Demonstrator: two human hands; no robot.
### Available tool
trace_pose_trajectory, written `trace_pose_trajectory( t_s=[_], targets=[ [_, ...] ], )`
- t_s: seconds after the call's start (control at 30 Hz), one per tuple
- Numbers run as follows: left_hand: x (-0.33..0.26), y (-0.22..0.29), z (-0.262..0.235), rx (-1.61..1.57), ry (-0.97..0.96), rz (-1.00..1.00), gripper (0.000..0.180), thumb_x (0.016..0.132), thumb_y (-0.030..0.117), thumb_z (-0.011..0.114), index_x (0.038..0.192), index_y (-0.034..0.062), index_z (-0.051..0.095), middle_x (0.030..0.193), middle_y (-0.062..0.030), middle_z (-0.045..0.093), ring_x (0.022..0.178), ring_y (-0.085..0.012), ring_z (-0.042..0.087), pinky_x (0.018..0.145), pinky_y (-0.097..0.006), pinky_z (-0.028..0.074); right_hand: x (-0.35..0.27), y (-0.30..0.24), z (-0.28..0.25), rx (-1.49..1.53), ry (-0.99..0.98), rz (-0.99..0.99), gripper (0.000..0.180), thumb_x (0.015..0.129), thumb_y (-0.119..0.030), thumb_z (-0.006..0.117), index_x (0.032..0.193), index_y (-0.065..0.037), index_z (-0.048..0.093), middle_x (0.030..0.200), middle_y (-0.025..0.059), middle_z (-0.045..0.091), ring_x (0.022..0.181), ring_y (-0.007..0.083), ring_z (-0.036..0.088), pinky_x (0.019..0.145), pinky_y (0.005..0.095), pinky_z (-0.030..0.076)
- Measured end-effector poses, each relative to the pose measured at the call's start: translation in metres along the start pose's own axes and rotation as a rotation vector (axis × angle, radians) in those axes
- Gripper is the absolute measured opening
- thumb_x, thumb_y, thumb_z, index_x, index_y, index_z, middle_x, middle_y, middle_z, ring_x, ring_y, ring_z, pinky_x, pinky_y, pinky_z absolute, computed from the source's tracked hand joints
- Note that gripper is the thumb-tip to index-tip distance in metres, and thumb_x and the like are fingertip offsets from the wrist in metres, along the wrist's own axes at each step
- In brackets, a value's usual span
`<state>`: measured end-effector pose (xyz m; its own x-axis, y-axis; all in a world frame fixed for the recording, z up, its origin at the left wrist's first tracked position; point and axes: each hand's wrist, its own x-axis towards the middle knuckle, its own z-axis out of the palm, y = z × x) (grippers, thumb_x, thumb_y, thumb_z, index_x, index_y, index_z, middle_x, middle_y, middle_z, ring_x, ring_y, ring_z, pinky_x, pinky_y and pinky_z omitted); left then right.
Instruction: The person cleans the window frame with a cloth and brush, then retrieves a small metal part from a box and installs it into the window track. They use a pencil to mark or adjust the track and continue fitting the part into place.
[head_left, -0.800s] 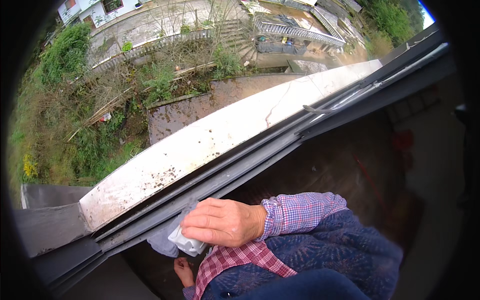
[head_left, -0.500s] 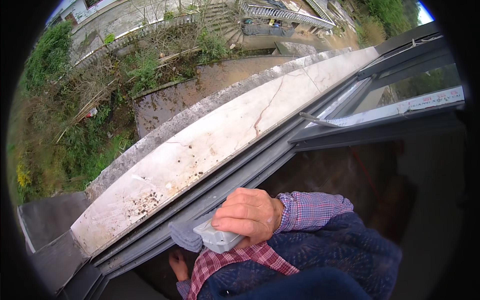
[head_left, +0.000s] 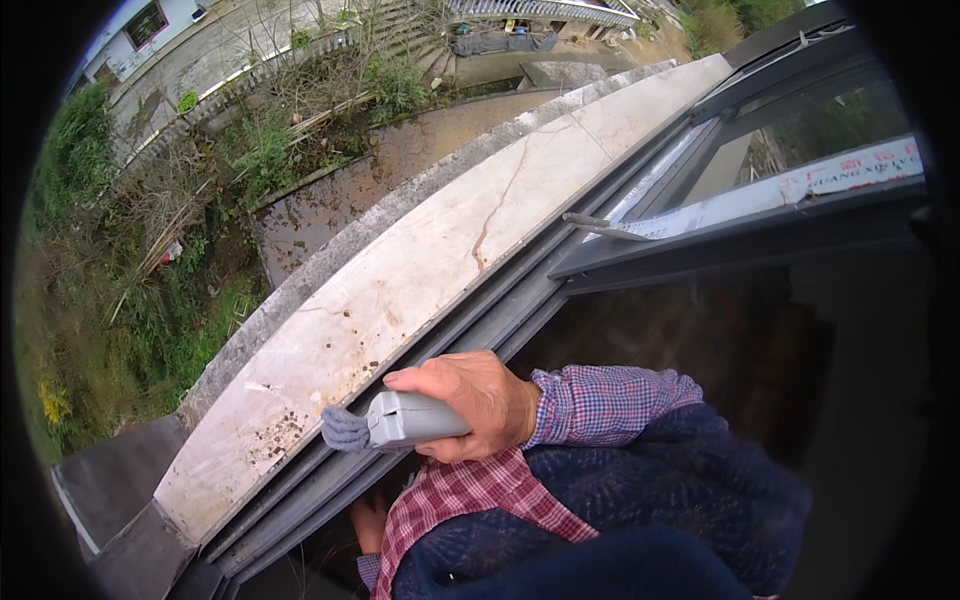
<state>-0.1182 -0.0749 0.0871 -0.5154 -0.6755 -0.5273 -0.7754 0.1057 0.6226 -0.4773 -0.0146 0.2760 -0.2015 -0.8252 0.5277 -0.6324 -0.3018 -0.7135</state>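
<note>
My right hand [head_left: 478, 403] is closed around a grey plastic cleaning tool [head_left: 410, 420]. The tool's blue-grey cloth head [head_left: 344, 428] points left and rests at the edge of the dark window track [head_left: 330, 480], beside the pale stone sill [head_left: 400, 300]. The sleeve on that arm is checked, under a dark blue vest. My left hand [head_left: 368, 520] shows only in part, low down under the right forearm, inside the window frame. Whether its fingers hold anything is hidden.
An open dark-framed window sash [head_left: 740, 210] with a taped strip stands at the upper right. Beyond the spotted sill lie a wet paved yard [head_left: 340, 200], weeds, steps and a road far below. A grey ledge [head_left: 110, 480] sits at the lower left.
The right hand has slid along the track toward the open sash, and the tool now shows its grey handle with the cloth head pointing left. The sash has come further into view.
</note>
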Motion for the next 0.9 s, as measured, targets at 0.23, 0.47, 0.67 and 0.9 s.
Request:
trace_pose_trajectory(
  t_s=[0.23, 0.47, 0.67, 0.9],
  targets=[
    [-0.061, 0.118, -0.08, -0.405, 0.38, 0.458, 0.007, 0.095, -0.005, 0.05, 0.098, -0.002, 0.056, 0.085, -0.0089, 0.055, 0.077, -0.0152, 0.051, 0.072, -0.027, 0.043, 0.007, -0.042, -0.03, -0.391, 0.034, 0.004, 0.065, 0.074, -0.005, 0.075, 0.136, -0.004, 0.056, 0.103, 0.0148, 0.066, 0.077, 0.0238, 0.07, 0.059, 0.0319, 0.059],
    [-0.019, 0.143, -0.143, -0.305, 1.073, 0.532, 0.008, 0.095, -0.007, 0.056, 0.102, -0.0052, 0.056, 0.097, -0.0096, 0.055, 0.089, -0.0193, 0.053, 0.083, -0.031, 0.046, 0.062, -0.078, -0.087, -1.4, 0.008, -0.101, 0.058, 0.078, -0.004, 0.074, 0.134, -0.006, 0.061, 0.103, 0.0113, 0.066, 0.086, 0.0248, 0.065, 0.072, 0.0355, 0.054],
    [0.014, 0.143, -0.135, -0.161, 1.013, 0.514, 0.013, 0.094, -0.006, 0.058, 0.107, -0.0044, 0.058, 0.098, -0.01, 0.057, 0.091, -0.0213, 0.054, 0.088, -0.033, 0.046, 0.087, -0.107, -0.1, -1.317, 0.023, -0.287, 0.06, 0.071, -0.003, 0.078, 0.129, 0.0, 0.061, 0.102, 0.013, 0.068, 0.087, 0.0281, 0.068, 0.074, 0.0378, 0.056],
    [0.012, 0.142, -0.139, -0.089, 0.996, 0.535, 0.014, 0.091, -0.009, 0.058, 0.103, -0.0044, 0.058, 0.096, -0.0124, 0.057, 0.09, -0.026, 0.055, 0.087, -0.036, 0.046, -0.019, -0.059, -0.017, -0.324, -0.223, 0.133, 0.069, 0.074, -0.014, 0.074, 0.136, 0.005, 0.049, 0.104, 0.0194, 0.068, 0.086, 0.0306, 0.071, 0.074, 0.0362, 0.058]
  ],
)
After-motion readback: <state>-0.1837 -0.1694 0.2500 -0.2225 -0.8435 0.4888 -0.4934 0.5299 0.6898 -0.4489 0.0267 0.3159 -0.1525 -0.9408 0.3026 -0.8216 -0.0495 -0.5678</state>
